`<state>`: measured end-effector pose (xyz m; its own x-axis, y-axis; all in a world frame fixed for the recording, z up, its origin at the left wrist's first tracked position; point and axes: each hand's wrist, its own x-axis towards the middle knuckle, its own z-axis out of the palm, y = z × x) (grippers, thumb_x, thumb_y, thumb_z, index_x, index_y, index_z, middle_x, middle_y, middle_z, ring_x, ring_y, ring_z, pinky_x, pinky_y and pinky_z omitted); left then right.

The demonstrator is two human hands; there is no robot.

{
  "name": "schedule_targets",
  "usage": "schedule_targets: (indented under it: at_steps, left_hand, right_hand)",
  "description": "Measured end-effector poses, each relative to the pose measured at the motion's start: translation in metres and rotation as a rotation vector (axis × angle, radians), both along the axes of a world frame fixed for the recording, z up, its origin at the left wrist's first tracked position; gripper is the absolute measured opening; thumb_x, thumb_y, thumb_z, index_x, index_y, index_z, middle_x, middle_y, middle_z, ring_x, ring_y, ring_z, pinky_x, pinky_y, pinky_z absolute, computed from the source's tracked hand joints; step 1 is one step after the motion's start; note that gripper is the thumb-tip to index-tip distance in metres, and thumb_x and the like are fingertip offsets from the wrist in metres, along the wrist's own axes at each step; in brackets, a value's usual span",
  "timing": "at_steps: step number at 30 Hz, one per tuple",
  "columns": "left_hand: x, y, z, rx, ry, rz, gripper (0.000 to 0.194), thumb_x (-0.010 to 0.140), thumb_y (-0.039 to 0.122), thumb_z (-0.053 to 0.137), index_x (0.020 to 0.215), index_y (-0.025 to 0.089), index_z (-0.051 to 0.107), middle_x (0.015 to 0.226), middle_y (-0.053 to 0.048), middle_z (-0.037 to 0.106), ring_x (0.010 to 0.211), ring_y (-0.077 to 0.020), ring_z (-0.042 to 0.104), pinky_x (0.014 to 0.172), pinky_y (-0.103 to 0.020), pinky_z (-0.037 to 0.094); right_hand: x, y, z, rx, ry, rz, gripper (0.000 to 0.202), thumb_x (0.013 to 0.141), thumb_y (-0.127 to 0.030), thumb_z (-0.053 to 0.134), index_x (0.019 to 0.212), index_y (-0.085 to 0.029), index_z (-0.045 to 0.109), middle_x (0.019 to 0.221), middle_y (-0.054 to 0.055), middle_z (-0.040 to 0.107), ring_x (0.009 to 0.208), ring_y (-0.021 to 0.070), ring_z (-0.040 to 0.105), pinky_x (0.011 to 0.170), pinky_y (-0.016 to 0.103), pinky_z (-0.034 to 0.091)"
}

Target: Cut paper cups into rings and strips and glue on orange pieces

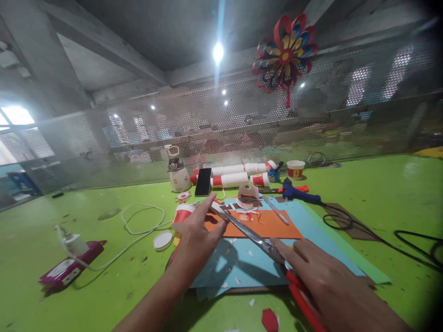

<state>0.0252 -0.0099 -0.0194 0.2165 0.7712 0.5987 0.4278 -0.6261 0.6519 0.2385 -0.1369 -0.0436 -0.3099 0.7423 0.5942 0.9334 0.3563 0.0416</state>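
My right hand (321, 276) is wrapped round the red handles of a pair of scissors (254, 237), whose long metal blades point up and to the left. The blade tips reach my left hand (197, 235), which pinches a small red and white paper piece (217, 207) between thumb and fingers. Both hands are above blue paper (242, 265) strewn with small scraps. An orange sheet (277, 224) lies on the blue paper, with a cut paper cup piece (248, 197) at its far edge. A silver pen-like tool (276, 210) lies across the orange sheet's right part.
Stacked paper cups (230, 180), a phone (203, 182) and a white bottle (180, 177) stand or lie behind. A blue glue gun (299, 192) with a black cable is at the right. A purple power strip (72, 267) with a white cable is on the green table (114, 295).
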Motion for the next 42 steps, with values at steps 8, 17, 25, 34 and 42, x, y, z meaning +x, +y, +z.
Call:
schedule_targets:
  at_steps: [8, 17, 25, 34, 42]
  left_hand:
    - [0.0, 0.005, -0.004, -0.015, 0.037, -0.079, 0.058, 0.083, 0.022, 0.062, 0.138, 0.023, 0.044, 0.114, -0.008, 0.067, 0.09, -0.0193, 0.068, 0.086, -0.038, 0.054]
    - [0.0, 0.004, -0.006, -0.007, 0.107, -0.095, 0.06, 0.085, 0.018, 0.055, 0.142, 0.02, 0.038, 0.128, -0.015, 0.058, 0.107, -0.0259, 0.063, 0.098, -0.05, 0.047]
    - [0.001, 0.001, -0.004, -0.042, 0.077, -0.102, 0.059, 0.084, 0.019, 0.058, 0.14, 0.018, 0.04, 0.121, -0.015, 0.062, 0.099, -0.0246, 0.066, 0.095, -0.049, 0.05]
    - [0.001, -0.001, -0.002, -0.048, 0.05, -0.11, 0.058, 0.084, 0.019, 0.057, 0.14, 0.017, 0.041, 0.122, -0.015, 0.062, 0.102, -0.0258, 0.066, 0.096, -0.05, 0.049]
    - [0.003, -0.002, -0.004, -0.076, -0.036, -0.18, 0.057, 0.085, 0.019, 0.056, 0.14, 0.015, 0.041, 0.116, -0.014, 0.064, 0.1, -0.0231, 0.066, 0.095, -0.046, 0.052]
  right_hand:
    - [0.004, 0.001, 0.0, -0.044, -0.004, 0.004, 0.047, 0.082, -0.006, 0.041, 0.128, -0.009, 0.054, 0.08, 0.011, 0.065, 0.066, 0.0228, 0.068, 0.052, 0.036, 0.06]
    - [0.001, 0.003, -0.003, 0.098, -0.048, -0.076, 0.044, 0.084, -0.015, 0.048, 0.127, -0.016, 0.056, 0.08, 0.01, 0.066, 0.064, 0.0213, 0.062, 0.052, 0.029, 0.052]
    - [0.001, 0.001, -0.003, 0.114, -0.073, -0.077, 0.045, 0.084, -0.013, 0.045, 0.128, -0.014, 0.055, 0.078, 0.009, 0.065, 0.062, 0.0206, 0.06, 0.051, 0.029, 0.05]
    - [0.007, 0.003, 0.0, -0.024, -0.048, -0.019, 0.047, 0.079, 0.0, 0.04, 0.121, -0.012, 0.057, 0.076, 0.009, 0.059, 0.06, 0.0247, 0.064, 0.047, 0.039, 0.055]
    - [0.011, 0.002, -0.003, -0.018, -0.025, 0.001, 0.038, 0.082, -0.001, 0.04, 0.113, -0.015, 0.056, 0.072, 0.006, 0.056, 0.055, 0.0229, 0.061, 0.046, 0.038, 0.053]
